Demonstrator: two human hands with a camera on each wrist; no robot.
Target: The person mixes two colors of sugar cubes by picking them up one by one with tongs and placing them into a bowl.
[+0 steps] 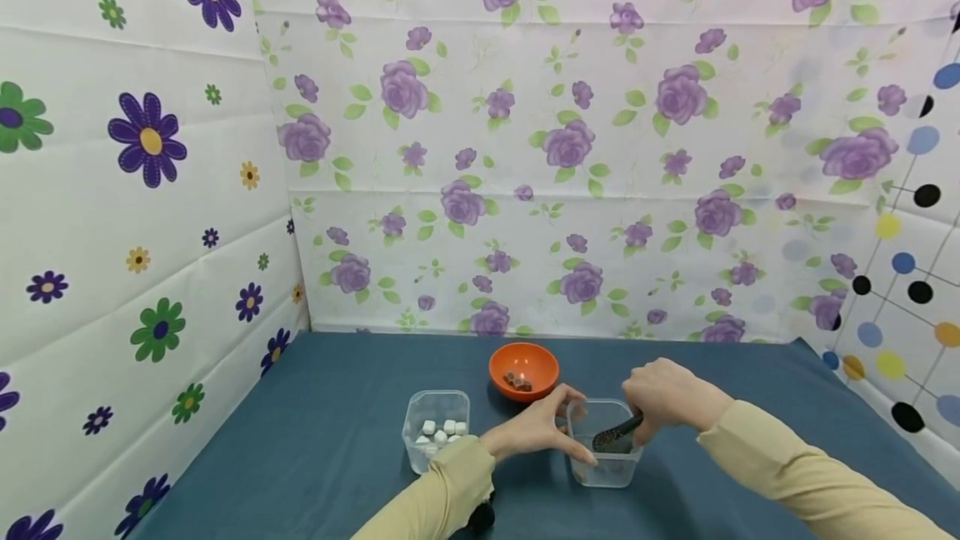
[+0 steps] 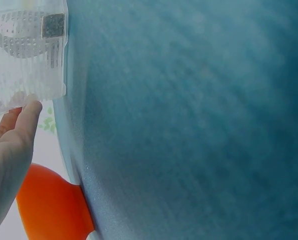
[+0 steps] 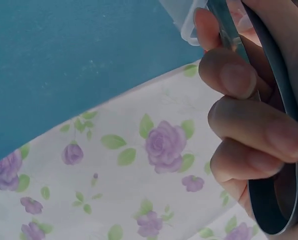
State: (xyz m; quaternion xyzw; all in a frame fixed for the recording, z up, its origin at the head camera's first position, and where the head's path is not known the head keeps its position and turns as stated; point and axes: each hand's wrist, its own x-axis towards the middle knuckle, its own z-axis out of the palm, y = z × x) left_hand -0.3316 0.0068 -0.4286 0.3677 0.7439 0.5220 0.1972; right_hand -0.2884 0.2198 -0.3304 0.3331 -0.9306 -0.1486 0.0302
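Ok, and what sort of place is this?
Probably a makeshift tabletop booth, judging by the creased rose-print sheet behind, the daisy-print sheet along the picture's left side, and the plain blue tabletop.

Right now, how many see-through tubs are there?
2. One tub, with white cubes inside, sits further left; the left hand grips the other tub.

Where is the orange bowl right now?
In the head view, the orange bowl sits just right of centre, behind and left of the clear container the left hand holds.
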